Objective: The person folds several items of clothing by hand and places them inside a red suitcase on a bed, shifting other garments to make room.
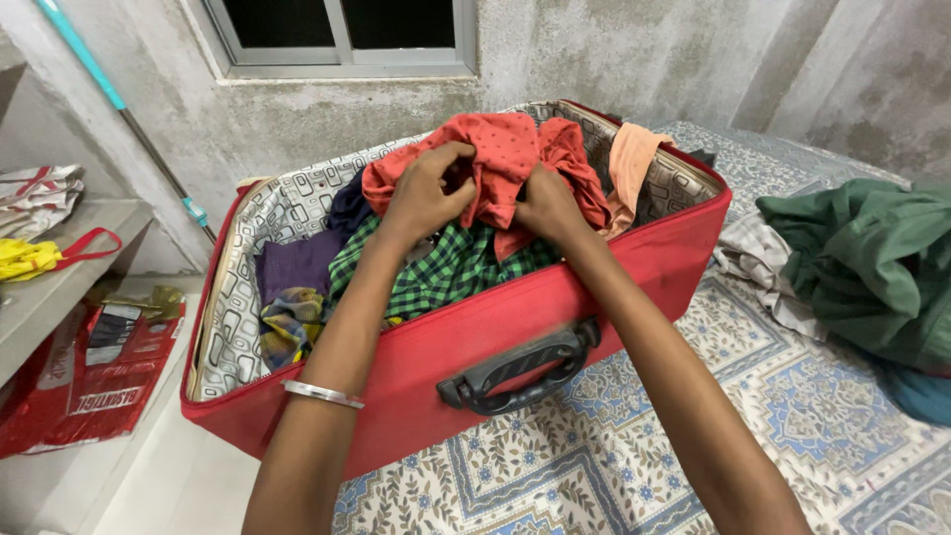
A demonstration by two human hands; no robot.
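Observation:
An open red suitcase (555, 317) with a patterned lining and a dark handle (520, 369) sits on a bed with a patterned sheet. It is piled with clothes: a green checked shirt (446, 272), a purple cloth (297, 266), a peach cloth (634, 159). My left hand (426, 193) and my right hand (550, 206) both grip a red dotted garment (505, 149) above the pile. A silver bangle (322, 394) circles my left wrist.
A heap of green clothing (872, 263) and a pale checked cloth (753, 263) lie on the bed at right. A shelf (59, 287) at left holds bags; a red plastic bag (84, 381) lies on the floor. A broom handle (119, 109) leans against the wall.

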